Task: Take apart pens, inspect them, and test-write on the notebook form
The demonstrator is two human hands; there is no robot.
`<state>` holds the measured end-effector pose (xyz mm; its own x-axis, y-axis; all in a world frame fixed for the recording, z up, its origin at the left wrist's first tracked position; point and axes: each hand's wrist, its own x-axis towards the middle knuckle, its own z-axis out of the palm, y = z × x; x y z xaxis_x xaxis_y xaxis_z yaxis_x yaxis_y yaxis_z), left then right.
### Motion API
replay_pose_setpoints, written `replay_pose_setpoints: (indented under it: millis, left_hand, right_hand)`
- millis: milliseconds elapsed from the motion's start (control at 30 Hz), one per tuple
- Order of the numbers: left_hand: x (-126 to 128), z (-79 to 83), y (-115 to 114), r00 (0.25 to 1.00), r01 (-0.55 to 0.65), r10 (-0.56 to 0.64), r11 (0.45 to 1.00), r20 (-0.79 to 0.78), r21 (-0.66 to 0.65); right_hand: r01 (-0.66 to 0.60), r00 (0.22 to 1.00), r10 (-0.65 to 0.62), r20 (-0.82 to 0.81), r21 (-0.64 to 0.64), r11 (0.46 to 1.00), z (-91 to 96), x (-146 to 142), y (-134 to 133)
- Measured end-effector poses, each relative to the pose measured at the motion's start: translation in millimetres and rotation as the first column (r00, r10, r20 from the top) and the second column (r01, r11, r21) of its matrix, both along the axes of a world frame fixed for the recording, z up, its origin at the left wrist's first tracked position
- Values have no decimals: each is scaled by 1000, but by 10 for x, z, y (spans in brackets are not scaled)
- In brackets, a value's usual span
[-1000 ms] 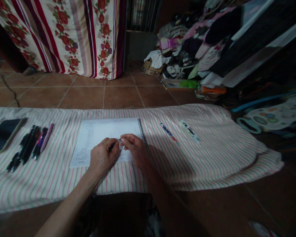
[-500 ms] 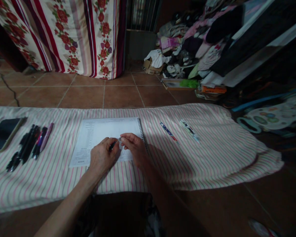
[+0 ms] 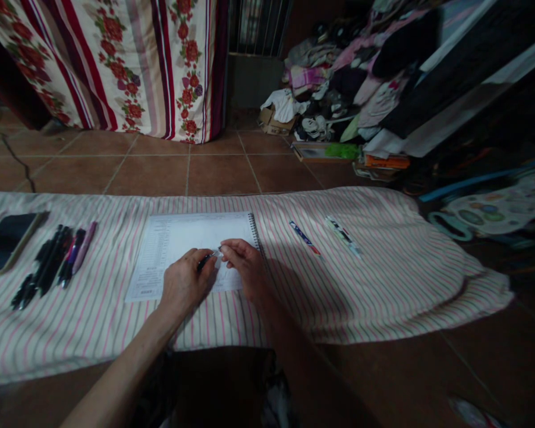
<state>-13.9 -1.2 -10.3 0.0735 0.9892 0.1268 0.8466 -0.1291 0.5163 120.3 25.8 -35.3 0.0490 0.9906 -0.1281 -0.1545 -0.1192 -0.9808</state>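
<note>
Black pen (image 3: 204, 262): gripping in left hand (image 3: 186, 279) over notebook (image 3: 191, 232), just off centre toward four o'clock, pinching at tip (image 3: 215, 253) with right hand (image 3: 246, 263), just nudged slightly toward three o'clock, so apparently baring a bit more tip.

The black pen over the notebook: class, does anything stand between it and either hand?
Nothing visible does. The left hand grips the black pen, and the right hand is at its pale end, though contact there is too small to tell.
</note>
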Motion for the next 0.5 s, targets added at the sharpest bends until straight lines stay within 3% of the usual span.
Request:
replay_pose_setpoints:
  millis: [233,500]
  left_hand:
    - [-11,21,-7,1000,1,-1,1000,-18,-8]
    - [-22,5,0,999,-9,8,1000,-42,-7]
  right_hand:
    - [10,1000,-10,-6,2,1000,-20,42,31]
    - [51,991,-60,120,75,996,-108,112,94]
